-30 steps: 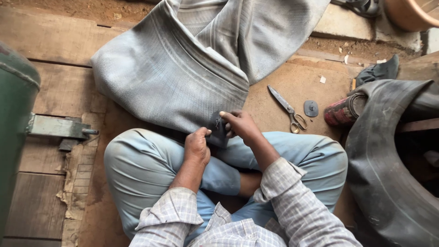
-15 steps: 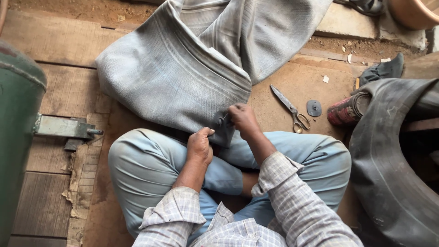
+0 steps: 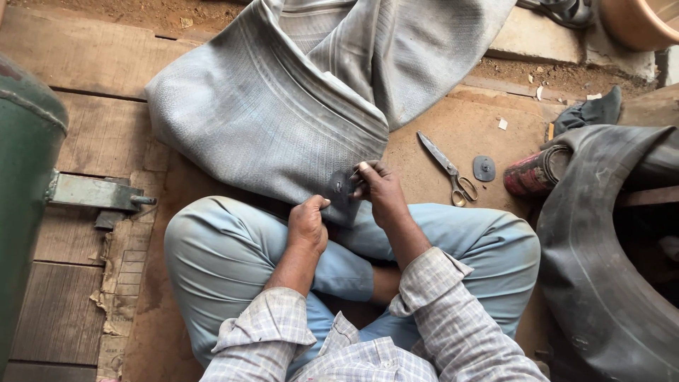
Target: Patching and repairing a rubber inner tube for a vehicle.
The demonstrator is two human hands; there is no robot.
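Observation:
A large grey rubber inner tube (image 3: 283, 106) lies folded across the wooden floor and over my crossed legs in light blue trousers. My left hand (image 3: 308, 223) grips the tube's near edge on my knee. My right hand (image 3: 378, 187) pinches the tube just beside a small dark round patch (image 3: 339, 185) on its surface, fingers closed on the rubber.
Scissors (image 3: 449, 170) and a small dark rubber disc (image 3: 484, 168) lie on the floor to the right. A red-ended roll (image 3: 530, 173) and a big black tyre (image 3: 601, 255) sit at the far right. A green metal tank (image 3: 25, 198) with a bracket stands left.
The view shifted slightly. My right hand moved a little off the dark patch, which now shows more clearly; my left hand stays clamped on the tube edge.

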